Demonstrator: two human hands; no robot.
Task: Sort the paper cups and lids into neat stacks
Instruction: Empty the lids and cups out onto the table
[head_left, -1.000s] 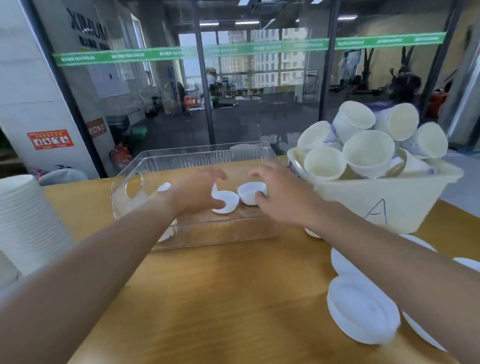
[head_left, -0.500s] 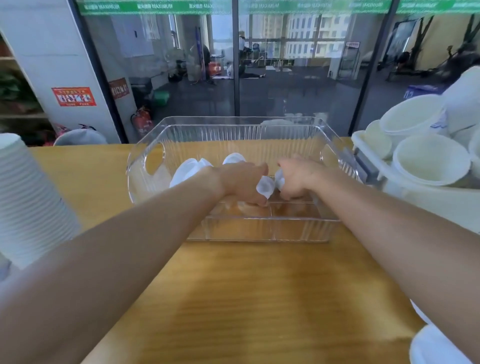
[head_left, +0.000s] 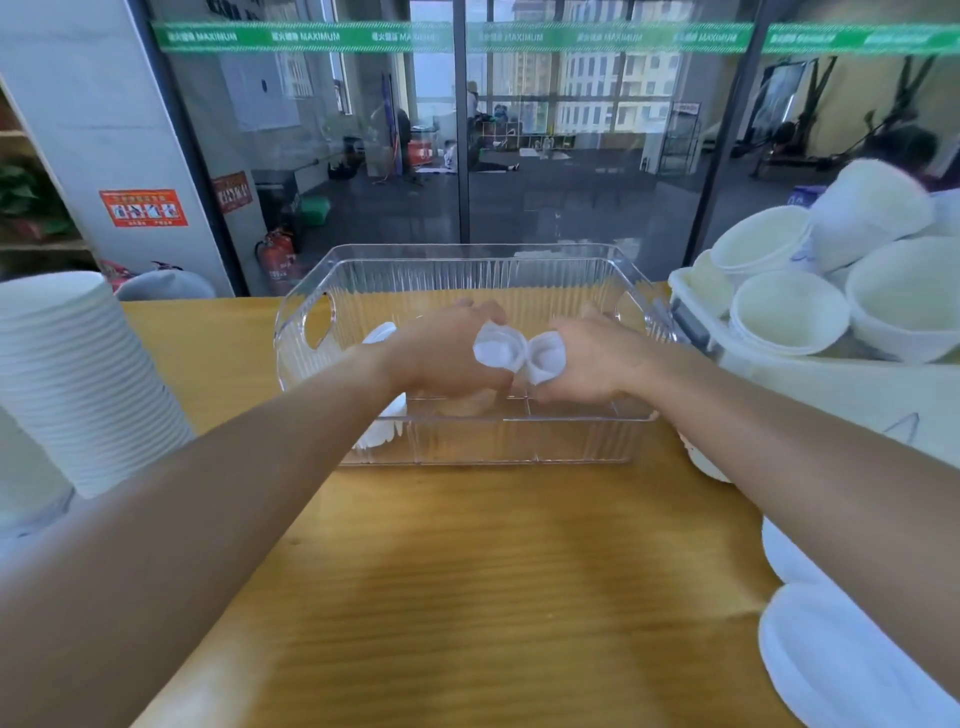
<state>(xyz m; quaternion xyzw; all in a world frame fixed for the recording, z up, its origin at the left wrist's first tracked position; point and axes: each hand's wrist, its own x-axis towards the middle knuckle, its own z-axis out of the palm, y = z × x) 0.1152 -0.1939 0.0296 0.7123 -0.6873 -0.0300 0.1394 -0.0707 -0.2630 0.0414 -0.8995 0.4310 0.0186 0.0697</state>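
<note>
With the left hand (head_left: 441, 353) and right hand (head_left: 592, 364) each pinching a small lid (head_left: 494, 349) (rims touching between the fingertips), align the rims before nesting them.

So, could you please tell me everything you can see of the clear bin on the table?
The clear bin is a rectangular tub that looks like ribbed see-through plastic, with an oval handle hole in its left end. It stands upright on the wooden table, beside a white bin heaped with cups. Both hands reach into it: the left hand and right hand each grip a small white lid. More white lids lie at its left end.
</note>
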